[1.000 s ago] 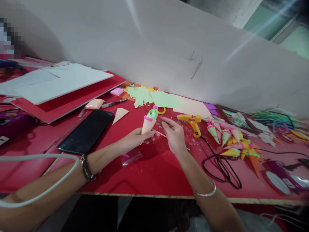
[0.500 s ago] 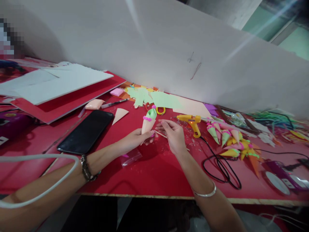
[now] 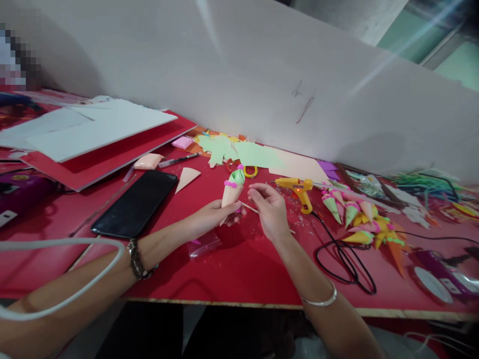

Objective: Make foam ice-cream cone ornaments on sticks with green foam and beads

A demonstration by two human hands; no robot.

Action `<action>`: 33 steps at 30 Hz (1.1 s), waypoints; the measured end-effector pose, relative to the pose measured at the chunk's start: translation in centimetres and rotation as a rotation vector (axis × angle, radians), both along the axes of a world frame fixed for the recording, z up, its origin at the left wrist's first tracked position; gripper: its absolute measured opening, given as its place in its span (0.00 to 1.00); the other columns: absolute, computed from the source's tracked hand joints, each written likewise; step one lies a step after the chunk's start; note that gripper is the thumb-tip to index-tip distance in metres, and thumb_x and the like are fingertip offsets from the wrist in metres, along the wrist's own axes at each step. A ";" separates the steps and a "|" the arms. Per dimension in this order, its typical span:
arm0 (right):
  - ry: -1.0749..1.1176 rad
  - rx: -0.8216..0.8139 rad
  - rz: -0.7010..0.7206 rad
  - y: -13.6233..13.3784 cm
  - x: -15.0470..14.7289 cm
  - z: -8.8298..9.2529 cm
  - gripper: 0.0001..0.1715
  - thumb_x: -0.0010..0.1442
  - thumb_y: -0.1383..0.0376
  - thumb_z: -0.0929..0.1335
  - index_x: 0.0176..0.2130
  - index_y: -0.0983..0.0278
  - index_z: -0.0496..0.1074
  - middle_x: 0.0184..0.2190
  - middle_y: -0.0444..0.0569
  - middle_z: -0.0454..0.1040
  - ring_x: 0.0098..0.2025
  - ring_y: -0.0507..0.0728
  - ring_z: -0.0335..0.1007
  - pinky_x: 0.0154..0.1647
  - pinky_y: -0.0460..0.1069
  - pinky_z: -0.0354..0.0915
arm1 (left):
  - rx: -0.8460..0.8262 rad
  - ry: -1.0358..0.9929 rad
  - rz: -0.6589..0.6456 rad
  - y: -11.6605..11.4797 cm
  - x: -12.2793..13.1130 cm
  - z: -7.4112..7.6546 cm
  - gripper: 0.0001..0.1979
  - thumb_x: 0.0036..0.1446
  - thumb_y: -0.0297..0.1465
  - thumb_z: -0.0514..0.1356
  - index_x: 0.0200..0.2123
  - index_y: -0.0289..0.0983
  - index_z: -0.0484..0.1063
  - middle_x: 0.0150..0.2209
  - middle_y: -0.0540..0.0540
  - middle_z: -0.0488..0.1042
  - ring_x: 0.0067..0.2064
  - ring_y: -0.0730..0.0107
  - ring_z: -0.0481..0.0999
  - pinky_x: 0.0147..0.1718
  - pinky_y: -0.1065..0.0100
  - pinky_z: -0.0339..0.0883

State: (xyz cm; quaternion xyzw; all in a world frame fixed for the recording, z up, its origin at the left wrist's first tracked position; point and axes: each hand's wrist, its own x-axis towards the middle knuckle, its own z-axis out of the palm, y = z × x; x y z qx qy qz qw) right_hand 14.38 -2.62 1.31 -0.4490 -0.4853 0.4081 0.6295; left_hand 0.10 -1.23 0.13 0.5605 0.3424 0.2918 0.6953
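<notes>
My left hand (image 3: 220,214) is closed around a small paper ice-cream cone (image 3: 230,194), held upright over the red table. The cone is pale peach, topped with a green swirl, a ring of pink balls and one pink ball at the tip. Just right of it is my right hand (image 3: 271,207), its fingers curled in with the fingertips close together; anything between them is too small to make out. A thin pale stick (image 3: 249,206) shows between the two hands; which hand holds it, if either, I cannot tell.
A yellow glue gun (image 3: 299,188) with a black cord lies to the right, before a pile of finished paper cones (image 3: 352,212). On the left are a phone (image 3: 136,204), a peach paper piece (image 3: 187,177) and white boards (image 3: 112,124). Green paper scraps (image 3: 220,148) and yellow-handled scissors (image 3: 250,172) lie behind.
The whole view has shifted slightly. My right hand's fingertips have drawn a little away from the cone. My left hand keeps its hold on it.
</notes>
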 end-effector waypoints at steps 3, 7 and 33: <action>0.011 -0.014 0.027 -0.1 -0.2 0.1 0.07 0.48 0.63 0.67 0.31 0.61 0.70 0.30 0.44 0.72 0.32 0.50 0.68 0.37 0.48 0.66 | -0.023 -0.013 0.006 -0.1 0.1 0.1 0.17 0.51 0.42 0.53 0.30 0.32 0.67 0.25 0.50 0.65 0.24 0.79 0.61 0.25 0.72 0.54; -0.034 0.020 0.009 -0.4 -0.3 0.5 0.08 0.49 0.63 0.67 0.33 0.61 0.71 0.29 0.44 0.72 0.31 0.51 0.68 0.35 0.48 0.65 | -0.020 0.000 0.008 -0.2 0.2 0.2 0.16 0.51 0.41 0.53 0.30 0.32 0.67 0.24 0.50 0.66 0.24 0.79 0.62 0.24 0.73 0.53; -0.260 0.143 -0.025 -0.5 -0.6 0.4 0.04 0.51 0.63 0.66 0.30 0.60 0.70 0.34 0.45 0.62 0.36 0.50 0.62 0.35 0.45 0.62 | 0.031 0.011 -0.158 -0.5 -0.1 0.6 0.14 0.53 0.40 0.52 0.27 0.33 0.63 0.19 0.54 0.58 0.20 0.81 0.58 0.19 0.74 0.52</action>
